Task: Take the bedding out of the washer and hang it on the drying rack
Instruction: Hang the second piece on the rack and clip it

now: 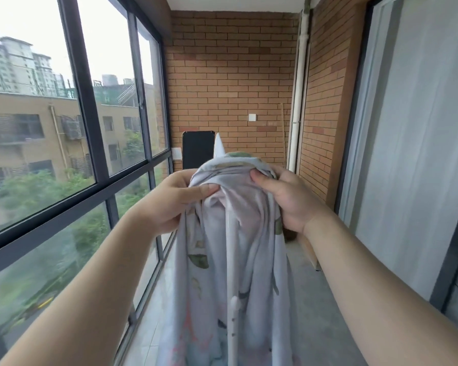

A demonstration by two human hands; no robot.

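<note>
A pale lilac sheet with a leaf print, the bedding (pixel 238 233), hangs in long folds at the centre of the view, bunched at the top. My left hand (pixel 175 199) pinches its upper left edge between thumb and fingers. My right hand (pixel 286 196) grips its upper right edge. A white pole of the drying rack (pixel 233 328) shows in front of the cloth low down, and a white tip of the rack (pixel 218 146) pokes up behind the bunched top. The rest of the rack is hidden by the cloth. No washer is in view.
I stand in a narrow balcony. Dark-framed windows (pixel 90 128) run along the left. A brick wall (pixel 233 83) closes the far end, with a black panel (pixel 198 149) leaning against it. A white pipe (pixel 298 101) and a curtained sliding door (pixel 413 143) line the right.
</note>
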